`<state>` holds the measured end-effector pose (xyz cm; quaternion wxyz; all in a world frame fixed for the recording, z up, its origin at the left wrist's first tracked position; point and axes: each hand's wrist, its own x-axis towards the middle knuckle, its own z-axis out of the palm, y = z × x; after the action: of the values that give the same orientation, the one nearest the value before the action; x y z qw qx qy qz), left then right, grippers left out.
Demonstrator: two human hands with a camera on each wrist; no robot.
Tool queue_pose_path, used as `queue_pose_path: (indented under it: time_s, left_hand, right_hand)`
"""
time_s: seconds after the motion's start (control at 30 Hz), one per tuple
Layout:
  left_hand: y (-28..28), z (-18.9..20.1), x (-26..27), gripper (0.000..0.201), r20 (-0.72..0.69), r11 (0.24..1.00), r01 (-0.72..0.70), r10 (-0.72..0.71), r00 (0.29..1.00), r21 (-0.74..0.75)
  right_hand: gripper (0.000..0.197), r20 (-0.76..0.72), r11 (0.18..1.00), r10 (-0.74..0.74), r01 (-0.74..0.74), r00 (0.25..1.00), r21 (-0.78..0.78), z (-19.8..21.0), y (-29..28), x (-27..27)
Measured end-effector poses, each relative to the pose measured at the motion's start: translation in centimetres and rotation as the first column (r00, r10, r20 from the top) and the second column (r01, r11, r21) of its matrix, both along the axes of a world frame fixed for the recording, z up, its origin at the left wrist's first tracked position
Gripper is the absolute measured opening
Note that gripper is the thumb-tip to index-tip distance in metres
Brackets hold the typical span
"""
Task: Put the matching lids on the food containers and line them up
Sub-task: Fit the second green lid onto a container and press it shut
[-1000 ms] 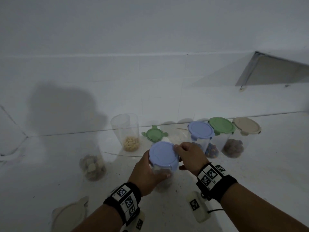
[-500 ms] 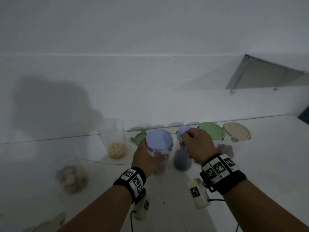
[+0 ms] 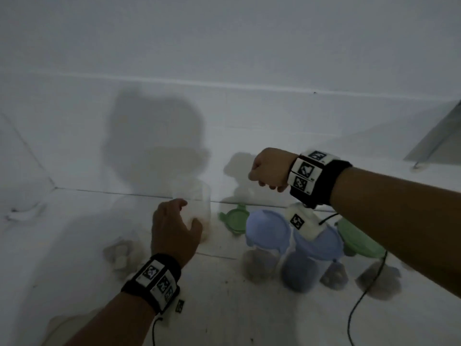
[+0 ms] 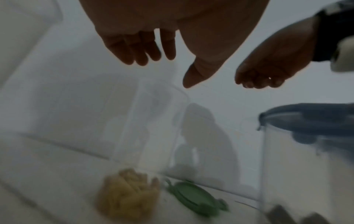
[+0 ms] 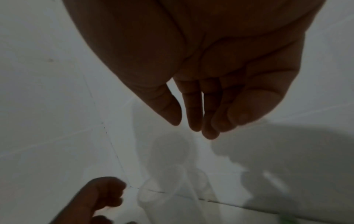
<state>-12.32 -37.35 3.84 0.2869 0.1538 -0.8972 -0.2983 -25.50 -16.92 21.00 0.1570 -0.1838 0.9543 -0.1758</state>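
Four jars stand lidded in a row at the right of the worktop (image 3: 249,308), the nearest blue-lidded jar (image 3: 268,233) among them. A tall open jar (image 3: 197,208) holding pale food is neared by the left hand (image 3: 174,228), its fingers relaxed and nothing held. The small green lid (image 3: 235,218) lies unfitted beside it. The right hand (image 3: 270,169) hangs above, loosely curled and empty. Another unlidded jar (image 3: 122,253) is left further left.

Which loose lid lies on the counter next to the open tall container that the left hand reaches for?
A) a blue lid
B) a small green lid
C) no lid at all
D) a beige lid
B: a small green lid lies flat just right of the open tall container holding pale yellowish pieces.
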Motion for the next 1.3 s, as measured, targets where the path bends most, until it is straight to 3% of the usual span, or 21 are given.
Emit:
queue_pose_path:
  time_s: [0.07, 0.13, 0.23, 0.37, 0.43, 0.5, 0.63, 0.73, 0.83, 1.0, 1.17, 1.3]
  left_hand:
    - [-1.5, 1.1, -0.8, 0.059, 0.079, 0.997, -0.004, 0.010, 0.997, -0.076]
    - [-2.5, 1.8, -1.8, 0.061, 0.282, 0.993, 0.063, -0.032, 0.959, -0.099]
    - [-4.0, 2.4, -3.2, 0.041, 0.472, 0.986, 0.146, -0.092, 0.877, -0.080]
    - [-6.7, 3.3, -3.7, 0.027, 0.427, 0.967, 0.243, -0.187, 0.885, -0.080]
    - [-7.9, 3.3, -3.6, 0.027, 0.408, 0.965, 0.258, -0.217, 0.887, -0.048]
    - [-8.6, 3.2, -3.4, 0.029, 0.412, 0.956, 0.289, -0.241, 0.879, -0.057]
    - [-9.1, 2.5, -3.3, 0.031, 0.426, 0.924, 0.374, -0.308, 0.851, -0.080]
    - [-9.2, 2.2, -3.0, 0.033, 0.464, 0.915, 0.398, -0.325, 0.824, -0.068]
    - [-9.4, 2.2, -2.6, 0.030, 0.484, 0.902, 0.428, -0.354, 0.800, -0.048]
    - [-9.7, 2.6, -2.3, 0.027, 0.470, 0.889, 0.455, -0.377, 0.798, -0.060]
    - [-9.2, 3.1, -1.8, 0.021, 0.480, 0.889, 0.451, -0.361, 0.799, -0.081]
    - [-8.6, 3.4, -0.9, 0.022, 0.497, 0.888, 0.447, -0.341, 0.798, -0.107]
  right_hand:
    - [0.031, 0.114, 0.998, -0.023, 0.028, 0.993, -0.048, 0.4, -3.4, -0.5]
    - [0.028, 0.117, 0.987, -0.042, 0.059, 0.992, -0.147, 0.1, -6.3, -0.6]
    - [0.029, 0.044, 0.952, -0.121, 0.128, 0.992, -0.277, -1.4, -9.1, 0.3]
    - [0.023, 0.145, 0.914, -0.213, 0.249, 0.966, -0.320, -6.6, -11.2, 3.5]
    - [0.015, 0.169, 0.970, -0.174, 0.199, 0.970, -0.143, -9.8, -12.5, 5.9]
    - [0.020, 0.164, 0.958, -0.277, 0.285, 0.947, -0.022, -12.9, -13.9, 7.3]
    - [0.039, -0.043, 0.945, -0.296, 0.299, 0.954, 0.131, -18.7, -15.8, 7.2]
    - [0.050, -0.118, 0.886, -0.418, 0.433, 0.901, 0.168, -20.8, -15.4, 5.1]
    - [0.055, -0.117, 0.858, -0.352, 0.370, 0.929, 0.356, -23.1, -13.8, 3.9]
    - [0.045, -0.128, 0.868, -0.386, 0.407, 0.913, 0.285, -24.5, -12.8, 4.2]
    - [0.044, -0.223, 0.904, -0.293, 0.345, 0.930, 0.251, -24.3, -13.2, 7.3]
    - [0.043, -0.157, 0.907, -0.388, 0.406, 0.908, 0.112, -20.7, -13.1, 10.3]
